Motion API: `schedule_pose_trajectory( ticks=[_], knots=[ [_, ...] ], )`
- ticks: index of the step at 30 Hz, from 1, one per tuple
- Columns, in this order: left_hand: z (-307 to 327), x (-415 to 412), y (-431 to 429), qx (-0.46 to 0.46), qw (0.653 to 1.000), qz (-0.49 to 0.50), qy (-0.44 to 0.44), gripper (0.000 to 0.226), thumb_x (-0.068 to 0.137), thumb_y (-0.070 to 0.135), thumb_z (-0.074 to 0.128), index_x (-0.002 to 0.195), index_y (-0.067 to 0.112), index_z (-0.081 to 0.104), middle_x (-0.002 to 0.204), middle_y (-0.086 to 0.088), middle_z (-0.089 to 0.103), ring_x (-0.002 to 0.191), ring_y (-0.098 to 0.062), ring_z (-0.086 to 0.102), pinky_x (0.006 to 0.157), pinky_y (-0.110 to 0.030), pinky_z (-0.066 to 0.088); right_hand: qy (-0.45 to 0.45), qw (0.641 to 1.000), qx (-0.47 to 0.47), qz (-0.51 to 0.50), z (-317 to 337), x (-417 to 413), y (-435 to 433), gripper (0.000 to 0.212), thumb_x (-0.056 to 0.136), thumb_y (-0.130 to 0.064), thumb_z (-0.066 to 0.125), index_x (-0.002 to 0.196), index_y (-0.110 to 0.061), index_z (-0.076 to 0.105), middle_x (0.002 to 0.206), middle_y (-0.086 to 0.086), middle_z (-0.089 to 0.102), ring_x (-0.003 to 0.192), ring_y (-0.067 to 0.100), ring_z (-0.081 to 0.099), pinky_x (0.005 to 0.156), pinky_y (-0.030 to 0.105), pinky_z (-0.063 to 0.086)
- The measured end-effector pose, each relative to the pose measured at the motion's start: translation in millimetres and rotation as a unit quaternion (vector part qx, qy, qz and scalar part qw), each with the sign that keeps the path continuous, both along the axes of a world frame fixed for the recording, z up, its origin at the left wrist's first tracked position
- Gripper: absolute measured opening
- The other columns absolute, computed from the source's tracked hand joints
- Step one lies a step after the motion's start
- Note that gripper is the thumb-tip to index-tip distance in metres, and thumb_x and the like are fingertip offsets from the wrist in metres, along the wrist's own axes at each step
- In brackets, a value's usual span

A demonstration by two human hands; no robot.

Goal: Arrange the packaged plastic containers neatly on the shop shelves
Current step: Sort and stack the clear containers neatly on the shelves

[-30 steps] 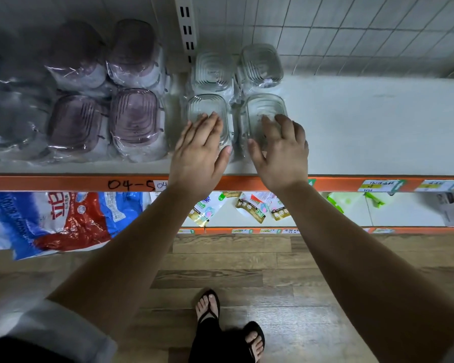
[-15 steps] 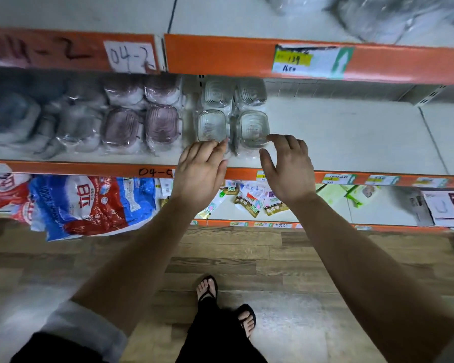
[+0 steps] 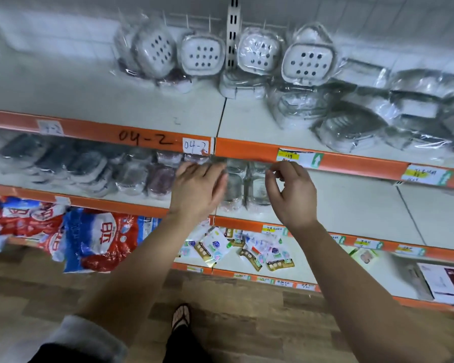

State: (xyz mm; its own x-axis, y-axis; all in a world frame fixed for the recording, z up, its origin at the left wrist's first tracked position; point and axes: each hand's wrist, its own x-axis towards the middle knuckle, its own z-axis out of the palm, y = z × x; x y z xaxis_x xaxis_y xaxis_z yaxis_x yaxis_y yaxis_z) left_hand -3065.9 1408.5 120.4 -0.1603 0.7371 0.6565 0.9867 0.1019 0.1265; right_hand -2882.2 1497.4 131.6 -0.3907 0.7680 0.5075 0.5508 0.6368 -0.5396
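Head view: orange-edged shelves (image 3: 351,200), wood floor (image 3: 247,315)

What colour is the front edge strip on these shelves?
The edge strip is orange, clearest in the head view.

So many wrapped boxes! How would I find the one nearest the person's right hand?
Find the orange shelf edge marked 04-2; on the shelf below, clear wrapped containers sit between the left hand and right hand. Take the front right container. In the front row its left neighbours are clear, then purple; only it has bare shelf on its right.
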Motion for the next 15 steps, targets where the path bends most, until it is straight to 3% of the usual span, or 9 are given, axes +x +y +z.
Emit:
schedule_pose_trajectory(
  ticks=[8, 15],
  knots=[
    [44, -89, 23, 0.026, 0.999, 0.039, 0.006, 0.032, 0.095, 0.029, 0.046, 0.105, 0.013, 0.071, 0.084, -0.006, 0.073, 0.074, -0.027, 0.068, 0.085, -0.036, 0.043, 0.019, 0.998, 0.052, 0.019, 46, -80, 33, 0.014, 0.094, -0.019, 0.056, 0.096, -0.008, 0.065, 0.092, 0.008, 0.065, 0.091, 0.031, 0.058, 0.075, 0.037, 0.046],
    [56, -194, 59, 0.040, 0.998, 0.054, 0.013, 0.031, 0.094, 0.029, 0.046, 0.104, 0.013, 0.071, 0.086, -0.005, 0.072, 0.075, -0.028, 0.067, 0.083, -0.037, 0.044, 0.002, 0.998, 0.064, 0.021, 65, -167, 67, 0.019, 0.093, -0.018, 0.060, 0.106, -0.007, 0.068, 0.105, 0.011, 0.066, 0.105, 0.035, 0.056, 0.084, 0.040, 0.049]
  ],
)
